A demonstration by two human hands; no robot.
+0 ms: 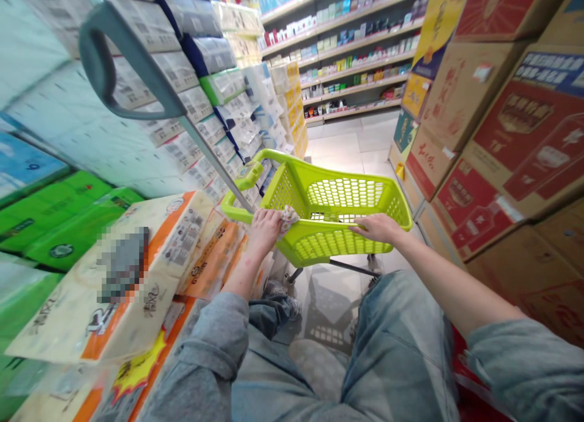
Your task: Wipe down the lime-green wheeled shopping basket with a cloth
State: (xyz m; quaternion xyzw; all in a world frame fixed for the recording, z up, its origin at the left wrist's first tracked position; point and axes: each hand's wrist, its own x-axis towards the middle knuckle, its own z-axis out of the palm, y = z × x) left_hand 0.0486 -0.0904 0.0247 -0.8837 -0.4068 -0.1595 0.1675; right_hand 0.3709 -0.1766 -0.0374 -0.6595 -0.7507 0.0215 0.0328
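Observation:
A lime-green shopping basket cart (347,194) with a grey pull handle (155,81) stands in front of my legs, and its basket holds nothing that I can make out. My left hand (268,224) is closed on the near rim by the handle's base, with a crumpled whitish, patterned item (289,218) at its fingers. Further right along the same rim, my right hand (378,228) has its fingers wrapped over the edge. The grey handle leans up to the upper left.
Packaged tissue stacks (182,93) line the left side, with a cream pack (150,288) nearest. Cardboard cartons (515,142) are piled along the right. Shelves of small products (351,51) cross the back, beyond the tiled floor (340,148).

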